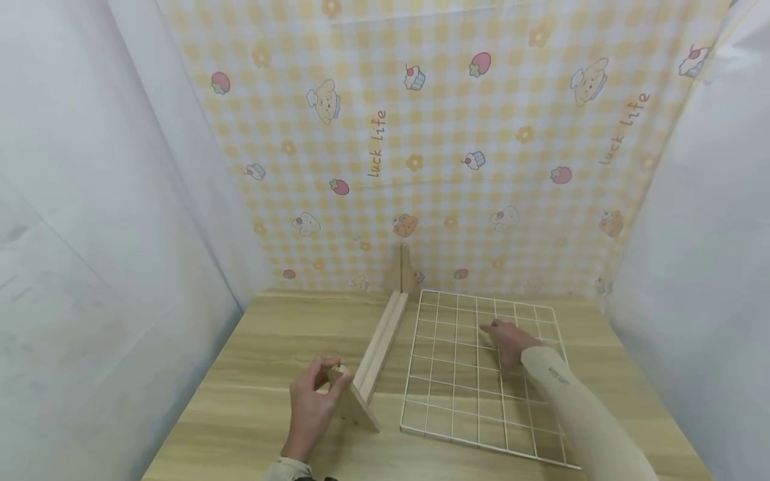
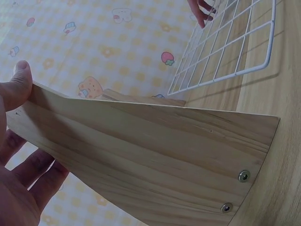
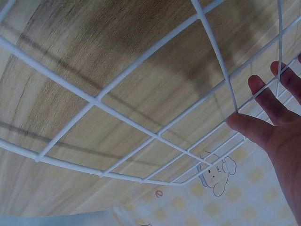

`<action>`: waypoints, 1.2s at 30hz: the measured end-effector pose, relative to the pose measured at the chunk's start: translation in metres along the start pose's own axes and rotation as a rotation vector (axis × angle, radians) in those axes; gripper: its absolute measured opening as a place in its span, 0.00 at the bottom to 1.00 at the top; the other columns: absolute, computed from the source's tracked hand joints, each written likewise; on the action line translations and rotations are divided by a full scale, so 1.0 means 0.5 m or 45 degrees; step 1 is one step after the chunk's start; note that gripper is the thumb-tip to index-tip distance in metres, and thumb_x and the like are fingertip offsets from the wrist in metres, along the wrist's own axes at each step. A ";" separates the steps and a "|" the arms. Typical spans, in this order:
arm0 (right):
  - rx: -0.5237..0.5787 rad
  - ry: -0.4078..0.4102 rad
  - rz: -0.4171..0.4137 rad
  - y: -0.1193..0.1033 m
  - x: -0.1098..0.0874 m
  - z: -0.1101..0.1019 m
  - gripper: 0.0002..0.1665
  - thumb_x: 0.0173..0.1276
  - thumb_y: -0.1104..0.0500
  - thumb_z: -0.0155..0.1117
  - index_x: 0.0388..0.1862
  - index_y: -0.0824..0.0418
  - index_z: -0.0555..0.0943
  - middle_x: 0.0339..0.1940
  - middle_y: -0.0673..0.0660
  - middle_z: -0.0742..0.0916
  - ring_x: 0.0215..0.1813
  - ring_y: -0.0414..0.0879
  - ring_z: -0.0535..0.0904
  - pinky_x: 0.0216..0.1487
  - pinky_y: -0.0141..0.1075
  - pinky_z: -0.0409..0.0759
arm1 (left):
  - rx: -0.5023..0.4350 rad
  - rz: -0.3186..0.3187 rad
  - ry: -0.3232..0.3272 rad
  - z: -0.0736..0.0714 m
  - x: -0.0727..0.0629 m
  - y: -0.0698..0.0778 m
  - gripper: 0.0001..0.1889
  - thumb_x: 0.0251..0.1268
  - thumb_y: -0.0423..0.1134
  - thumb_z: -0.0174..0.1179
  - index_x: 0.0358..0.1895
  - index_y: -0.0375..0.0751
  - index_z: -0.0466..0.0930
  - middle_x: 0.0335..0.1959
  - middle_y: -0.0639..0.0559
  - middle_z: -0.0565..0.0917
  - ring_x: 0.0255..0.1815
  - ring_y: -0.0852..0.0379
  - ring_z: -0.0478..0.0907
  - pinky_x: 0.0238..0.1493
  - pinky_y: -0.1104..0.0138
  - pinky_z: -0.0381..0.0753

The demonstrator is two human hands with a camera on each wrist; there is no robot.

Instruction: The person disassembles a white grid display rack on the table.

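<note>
My left hand (image 1: pixel 313 407) pinches the upper end of the near wooden end board (image 1: pixel 361 409) of a stand, thumb on one side and fingers on the other. In the left wrist view, this board (image 2: pixel 150 146) leans diagonally, with two bolt heads (image 2: pixel 243 176) near its lower edge. Two long wooden slats (image 1: pixel 385 341) run from it to the far end board (image 1: pixel 404 267). On the right, my right hand (image 1: pixel 511 341) grips a white wire grid (image 1: pixel 478 367) around its inner wires. The thumb (image 3: pixel 249 127) meets a wire in the right wrist view, while other fingers reach past the wires.
All this is on a wood-grain table (image 1: pixel 259 374). A yellow checked cloth (image 1: pixel 421 120) with cartoon prints hangs behind it. White sheets stand at the left (image 1: pixel 90 234) and right (image 1: pixel 692 234). The grid casts shadows on the tabletop.
</note>
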State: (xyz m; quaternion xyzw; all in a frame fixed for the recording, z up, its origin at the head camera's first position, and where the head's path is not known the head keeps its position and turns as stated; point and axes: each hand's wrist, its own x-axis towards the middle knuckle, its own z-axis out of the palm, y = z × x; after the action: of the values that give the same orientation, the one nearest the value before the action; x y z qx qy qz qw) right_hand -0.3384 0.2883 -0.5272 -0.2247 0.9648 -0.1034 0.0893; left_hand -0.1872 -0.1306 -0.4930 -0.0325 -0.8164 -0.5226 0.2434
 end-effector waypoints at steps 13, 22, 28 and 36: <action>0.040 -0.037 0.037 0.001 0.012 0.007 0.61 0.30 0.66 0.87 0.70 0.67 0.71 0.60 0.68 0.78 0.55 0.63 0.79 0.55 0.54 0.84 | -0.014 0.114 0.053 0.014 -0.013 -0.002 0.16 0.46 0.31 0.77 0.39 0.41 0.83 0.36 0.52 0.91 0.31 0.70 0.84 0.43 0.65 0.88; 0.038 -0.021 0.054 0.004 0.016 0.016 0.55 0.31 0.75 0.79 0.67 0.66 0.73 0.63 0.73 0.78 0.57 0.68 0.79 0.56 0.57 0.83 | 0.025 0.279 0.115 0.040 -0.025 0.005 0.16 0.45 0.31 0.78 0.38 0.37 0.83 0.35 0.50 0.90 0.30 0.72 0.82 0.38 0.68 0.88; 0.063 -0.028 0.108 0.002 0.011 0.028 0.56 0.31 0.76 0.76 0.68 0.62 0.73 0.64 0.66 0.80 0.61 0.66 0.78 0.58 0.57 0.82 | 0.108 0.410 0.151 0.051 -0.033 0.004 0.16 0.44 0.32 0.77 0.38 0.38 0.83 0.35 0.52 0.90 0.29 0.70 0.82 0.36 0.72 0.86; 0.042 -0.012 0.100 -0.004 0.013 0.017 0.55 0.33 0.77 0.75 0.68 0.61 0.74 0.67 0.69 0.78 0.64 0.70 0.76 0.59 0.60 0.81 | 0.125 0.474 0.173 0.063 -0.033 0.013 0.16 0.45 0.32 0.77 0.39 0.39 0.83 0.35 0.50 0.90 0.28 0.67 0.84 0.36 0.71 0.87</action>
State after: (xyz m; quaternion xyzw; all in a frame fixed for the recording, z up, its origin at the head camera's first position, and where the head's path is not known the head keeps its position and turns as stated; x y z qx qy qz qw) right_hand -0.3415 0.2821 -0.5359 -0.1856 0.9706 -0.1148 0.1015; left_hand -0.1822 -0.0970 -0.5051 -0.1355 -0.8026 -0.4291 0.3916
